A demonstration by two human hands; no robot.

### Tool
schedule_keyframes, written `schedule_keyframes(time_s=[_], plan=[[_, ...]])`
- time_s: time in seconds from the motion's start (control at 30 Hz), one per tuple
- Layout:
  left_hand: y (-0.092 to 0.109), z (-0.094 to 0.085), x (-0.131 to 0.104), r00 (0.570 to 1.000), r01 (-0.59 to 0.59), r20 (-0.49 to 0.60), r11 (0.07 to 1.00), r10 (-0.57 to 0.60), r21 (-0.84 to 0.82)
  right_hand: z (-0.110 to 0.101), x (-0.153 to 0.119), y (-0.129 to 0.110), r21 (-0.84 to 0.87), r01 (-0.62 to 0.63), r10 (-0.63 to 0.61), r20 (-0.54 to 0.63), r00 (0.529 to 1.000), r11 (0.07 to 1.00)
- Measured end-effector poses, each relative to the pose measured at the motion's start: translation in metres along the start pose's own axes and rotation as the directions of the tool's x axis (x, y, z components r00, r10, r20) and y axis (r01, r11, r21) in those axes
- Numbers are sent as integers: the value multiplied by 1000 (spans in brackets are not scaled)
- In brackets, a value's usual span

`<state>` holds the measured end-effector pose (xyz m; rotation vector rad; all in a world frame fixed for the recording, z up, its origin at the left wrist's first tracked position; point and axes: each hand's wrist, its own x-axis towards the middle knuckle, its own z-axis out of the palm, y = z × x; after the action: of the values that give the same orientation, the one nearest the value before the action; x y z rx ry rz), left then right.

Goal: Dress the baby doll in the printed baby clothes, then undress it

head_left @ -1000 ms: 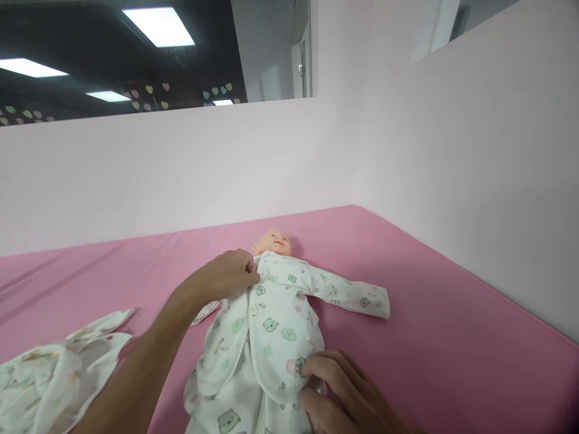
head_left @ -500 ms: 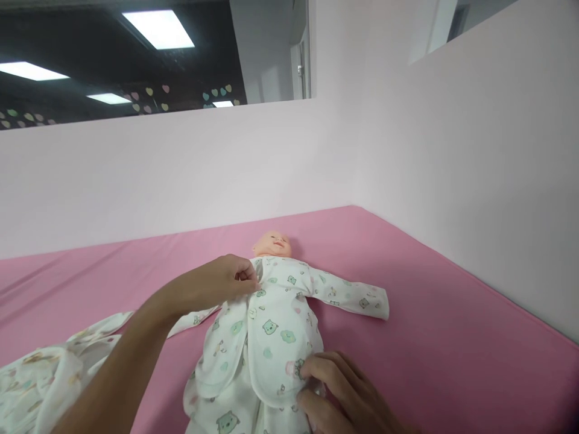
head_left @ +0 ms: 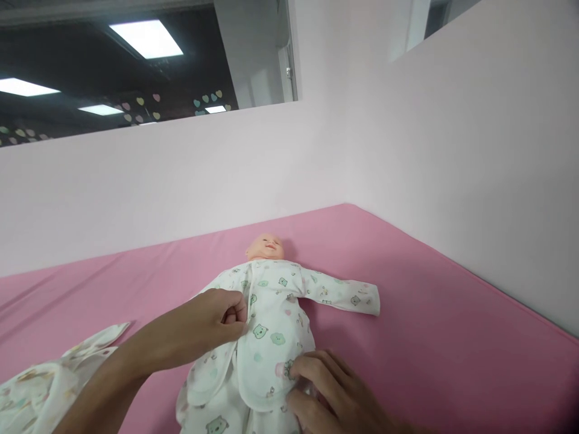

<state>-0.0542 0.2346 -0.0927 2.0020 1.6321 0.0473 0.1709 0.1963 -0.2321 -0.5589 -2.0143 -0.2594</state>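
A doll (head_left: 265,248) lies on its back, dressed in a white baby jacket (head_left: 275,319) with green bear prints and matching trousers (head_left: 219,419). The jacket's front edges meet at the chest and part lower down. My left hand (head_left: 224,316) is closed at the front edge, fingers curled in a pinch over the chest fastening, which it hides. By the jacket's lower right side is my right hand (head_left: 332,389). Its bent fingers touch the cloth, with thumb and forefinger apart. One sleeve (head_left: 346,294) stretches out to the right; the other is partly behind my left arm.
Another printed white garment (head_left: 40,389) lies crumpled at the lower left. The pink padded surface (head_left: 434,337) runs up to white walls (head_left: 181,175) at the back and right. A window (head_left: 136,66) is set in the back wall.
My left hand has moved down the jacket's front edge from near the neck to the chest. My right hand stays at the lower side. The view has shifted slightly.
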Motion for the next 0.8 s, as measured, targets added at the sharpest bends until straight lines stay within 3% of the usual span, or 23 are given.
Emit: schedule_keyframes(time_s=[0.1,0.3,0.47,0.6,0.73,0.8], plan=[[3,2,0,999,18,-33,1000,-18,-11,-4,1,-1,4,-19,18,72,997,1000],[16,4,-5,993,77,-91,997,-75,23,-3,1,-1,-4,-9,9,41,999,1000],[9,6,-1,984,95,-158,989,-76,114,0,1,0,13,21,-21,-37,999,1000],[4,13,4,963,184,-242,949,-122,257,-2,0,-1,2,-16,16,58,998,1000],[10,22,5,940,241,-319,899,-122,366,2,-1,1,9,30,-30,-59,998,1000],[15,25,4,936,242,-335,888,-107,392,2,-1,1,12,39,-39,-63,997,999]])
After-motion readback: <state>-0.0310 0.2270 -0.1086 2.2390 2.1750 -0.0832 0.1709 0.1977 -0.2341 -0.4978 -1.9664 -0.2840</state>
